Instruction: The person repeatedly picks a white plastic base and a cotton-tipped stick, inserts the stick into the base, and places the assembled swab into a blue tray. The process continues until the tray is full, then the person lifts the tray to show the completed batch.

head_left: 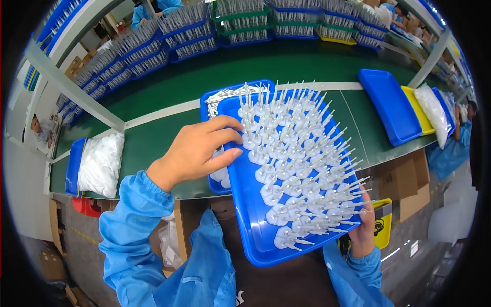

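A blue plastic tray (pixel 250 225) is tilted in front of me, its near end over my lap. Rows of translucent white flat-based pieces with upright thin stems (pixel 299 158) fill most of it; a bare strip of blue shows along the left and near sides. My right hand (pixel 364 230) grips the tray's right edge, partly hidden behind the stems. At the upper left rim, my left hand (pixel 204 146) reaches in with thumb and fingers apart, fingertips at the outermost pieces. Beneath lies a second blue tray (pixel 204 100) with white sticks at its far end and white pieces partly covered.
Stacked trays of stemmed pieces (pixel 189 30) line the far side of the green bench (pixel 153 148). At left, a bag of white parts (pixel 102 163) leans on a blue tray. Empty blue (pixel 388 105) and yellow trays and another bag (pixel 432 112) lie right. Other people work nearby.
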Tool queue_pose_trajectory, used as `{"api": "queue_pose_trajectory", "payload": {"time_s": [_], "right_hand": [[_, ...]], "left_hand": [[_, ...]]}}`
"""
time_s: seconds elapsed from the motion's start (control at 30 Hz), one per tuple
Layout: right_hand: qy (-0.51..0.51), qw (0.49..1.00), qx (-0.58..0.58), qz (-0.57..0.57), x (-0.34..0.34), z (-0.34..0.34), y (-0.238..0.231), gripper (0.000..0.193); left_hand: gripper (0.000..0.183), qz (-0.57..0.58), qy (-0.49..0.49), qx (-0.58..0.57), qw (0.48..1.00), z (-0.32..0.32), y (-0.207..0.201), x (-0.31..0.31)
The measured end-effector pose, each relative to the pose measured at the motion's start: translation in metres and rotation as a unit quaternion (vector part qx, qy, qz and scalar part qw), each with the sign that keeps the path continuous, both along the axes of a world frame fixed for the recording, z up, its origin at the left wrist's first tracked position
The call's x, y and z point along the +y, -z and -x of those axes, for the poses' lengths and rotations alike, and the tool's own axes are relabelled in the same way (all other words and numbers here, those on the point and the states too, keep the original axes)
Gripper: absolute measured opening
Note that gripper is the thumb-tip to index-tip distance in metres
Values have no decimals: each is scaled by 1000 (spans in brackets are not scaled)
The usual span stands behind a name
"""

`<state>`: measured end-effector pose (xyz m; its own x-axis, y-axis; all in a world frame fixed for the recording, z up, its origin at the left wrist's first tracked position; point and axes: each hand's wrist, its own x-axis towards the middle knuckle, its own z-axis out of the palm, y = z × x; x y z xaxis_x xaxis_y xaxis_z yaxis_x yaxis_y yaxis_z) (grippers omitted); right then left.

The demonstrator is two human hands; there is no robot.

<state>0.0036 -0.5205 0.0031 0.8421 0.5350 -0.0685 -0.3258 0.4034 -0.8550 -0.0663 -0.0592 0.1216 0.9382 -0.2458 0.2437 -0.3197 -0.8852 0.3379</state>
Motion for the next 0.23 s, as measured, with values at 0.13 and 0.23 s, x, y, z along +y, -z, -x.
{"api": "queue_pose_trajectory", "payload": {"time_s": [0.13,0.23], "right_hand": [[3,1000,14,0,0,2,5,103],[23,999,33,-21,1,2,11,106]], "left_hand": [[25,26,-26,3,999,3,12,-4],[26,61,-73,-5,995,7,12,-10]]}}
